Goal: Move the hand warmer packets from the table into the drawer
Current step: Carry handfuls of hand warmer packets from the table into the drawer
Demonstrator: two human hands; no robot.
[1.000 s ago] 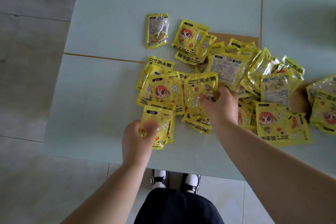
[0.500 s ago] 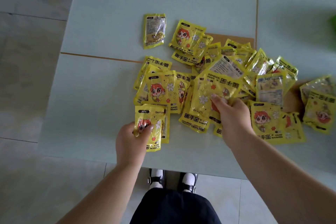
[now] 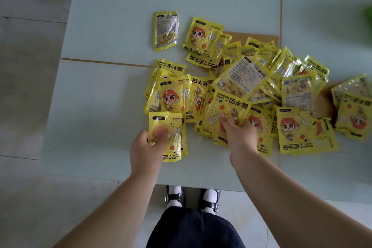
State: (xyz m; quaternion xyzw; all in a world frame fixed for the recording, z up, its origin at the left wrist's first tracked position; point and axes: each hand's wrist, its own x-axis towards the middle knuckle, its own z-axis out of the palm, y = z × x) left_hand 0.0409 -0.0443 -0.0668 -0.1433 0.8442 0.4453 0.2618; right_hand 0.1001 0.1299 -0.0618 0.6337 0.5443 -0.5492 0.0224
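Several yellow hand warmer packets [image 3: 241, 78] lie scattered in a loose pile across the pale green table [image 3: 112, 94]. My left hand [image 3: 146, 148] grips a small stack of packets [image 3: 171, 137] near the table's front edge, thumb on the top one. My right hand [image 3: 238, 134] pinches another yellow packet [image 3: 227, 112] at its lower part, lifted a little over the pile. One packet [image 3: 165, 30] lies apart at the far left of the pile, its back side up. No drawer is in view.
The table has brown seams and a brown patch [image 3: 261, 36] under the pile. A pale tiled floor [image 3: 26, 106] lies to the left. My black shoes [image 3: 193, 199] stand below the table's front edge. A green blur [image 3: 368, 16] shows at the right edge.
My right hand has picked a packet from the pile and drawn it toward me. My left hand kept its stack and stayed near the front edge.
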